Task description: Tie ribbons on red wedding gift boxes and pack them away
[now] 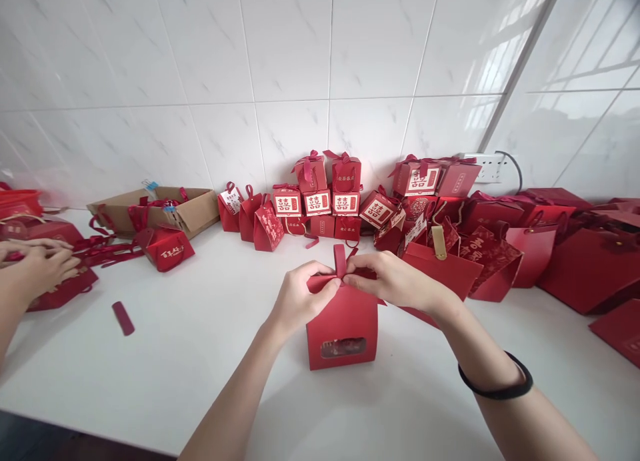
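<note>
A red gift box (345, 321) with a small oval window stands upright on the white table in front of me. From its top rises a dark red strap loop (340, 261). My left hand (309, 294) pinches the box top at the left of the loop's base, thumb and fingers closed on it. On the other side, my right hand (377, 277) grips the top edge by the loop, fingertips pressed together. Both sets of fingertips nearly meet at the base of the loop and cover part of the top.
Several finished red boxes (317, 204) are stacked by the tiled wall. More red boxes (580, 267) crowd the right. A loose strap (123, 318) lies left on the table (200, 354), near a cardboard tray (203, 211). Another person's hands (40, 264) work at far left.
</note>
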